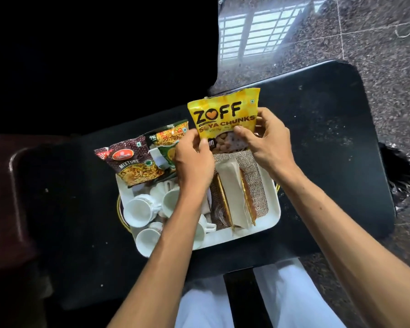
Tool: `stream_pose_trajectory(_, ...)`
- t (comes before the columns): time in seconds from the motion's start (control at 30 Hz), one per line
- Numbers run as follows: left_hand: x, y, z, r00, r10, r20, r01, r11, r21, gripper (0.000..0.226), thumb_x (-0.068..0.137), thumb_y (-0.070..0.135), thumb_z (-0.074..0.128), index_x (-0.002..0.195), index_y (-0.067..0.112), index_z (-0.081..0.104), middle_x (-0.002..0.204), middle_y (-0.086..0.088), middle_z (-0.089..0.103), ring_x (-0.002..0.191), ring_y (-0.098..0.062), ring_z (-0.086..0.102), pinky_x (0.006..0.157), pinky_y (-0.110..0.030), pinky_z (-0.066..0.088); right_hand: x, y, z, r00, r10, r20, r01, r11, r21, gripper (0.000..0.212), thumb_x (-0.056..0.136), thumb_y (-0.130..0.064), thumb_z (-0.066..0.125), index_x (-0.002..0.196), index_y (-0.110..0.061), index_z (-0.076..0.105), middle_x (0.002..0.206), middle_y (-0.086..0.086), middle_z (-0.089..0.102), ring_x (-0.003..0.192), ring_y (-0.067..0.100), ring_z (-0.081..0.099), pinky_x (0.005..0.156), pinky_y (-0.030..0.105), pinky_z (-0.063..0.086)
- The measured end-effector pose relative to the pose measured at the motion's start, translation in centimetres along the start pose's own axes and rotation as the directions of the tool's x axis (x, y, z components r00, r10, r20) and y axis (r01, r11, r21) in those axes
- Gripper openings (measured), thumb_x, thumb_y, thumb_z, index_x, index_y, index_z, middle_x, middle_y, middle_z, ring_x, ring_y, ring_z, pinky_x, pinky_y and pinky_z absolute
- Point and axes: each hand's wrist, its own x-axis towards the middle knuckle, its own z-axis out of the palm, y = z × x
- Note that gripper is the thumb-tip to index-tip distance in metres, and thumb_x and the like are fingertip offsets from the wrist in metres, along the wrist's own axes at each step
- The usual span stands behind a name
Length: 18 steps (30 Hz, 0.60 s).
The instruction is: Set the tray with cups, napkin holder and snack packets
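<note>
A white rectangular tray point(271, 217) lies on a black table. Both my left hand point(194, 159) and my right hand point(268, 143) grip a yellow soya chunks packet point(223, 112), held upright at the tray's far edge. A maroon mixture packet point(131, 162) and a green snack packet point(168, 143) lean at the tray's far left. Several white cups point(139, 210) crowd the tray's left half, partly hidden by my left forearm. A napkin holder point(234, 195) with white napkins and gold sides lies on a burlap mat point(253, 178) in the right half.
The black table point(329, 143) reaches right and far from the tray. Speckled stone floor point(388, 43) lies beyond it. A dark fringed object point(398, 171) pokes out at the table's right edge. My white-clad legs point(291, 301) are below.
</note>
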Motion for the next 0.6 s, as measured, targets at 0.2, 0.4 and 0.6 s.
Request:
stream_pose_trajectory(0.2,-0.3,-0.2,1.1,0.987,-0.159,0.034,0.162,0.983,-0.087,0.045,0.102,0.012,0.052,0.147,0.014,0.049,0.144,-0.002,0.060,0.126,-0.011,0.057,0.098,-0.021,0.040,0.3,0.9,0.8,0.999,0.013,-0.033,-0.015,0.998,-0.063,0.037,0.089,-0.020,0.074,0.124,-0.013,0.063,0.107,-0.008,0.071,0.087,-0.008,0.062,0.077,0.001,0.048)
stream_pose_trajectory(0.4,-0.7,-0.2,1.3,0.980,-0.201,-0.007,0.199,0.972,-0.124,0.048,0.102,0.016,0.053,0.149,0.013,0.046,0.148,-0.006,0.057,0.133,-0.017,0.056,0.100,-0.022,0.039,0.4,0.9,0.8,1.000,-0.017,-0.012,0.016,0.997,-0.075,0.050,0.089,-0.019,0.075,0.135,-0.012,0.056,0.122,-0.001,0.069,0.109,0.009,0.065,0.100,0.030,0.054)
stream_pose_trajectory(0.6,-3.1,1.1,0.4,0.989,-0.108,-0.098,0.098,0.990,-0.102,0.046,0.102,0.010,0.049,0.148,0.012,0.048,0.147,-0.005,0.058,0.135,-0.018,0.056,0.110,-0.027,0.043,-1.5,0.0,-0.5,0.960,-0.275,-0.047,0.239,0.899,-0.367,0.061,0.088,-0.019,0.073,0.142,-0.004,0.049,0.137,0.015,0.056,0.126,0.028,0.050,0.107,0.017,0.030)
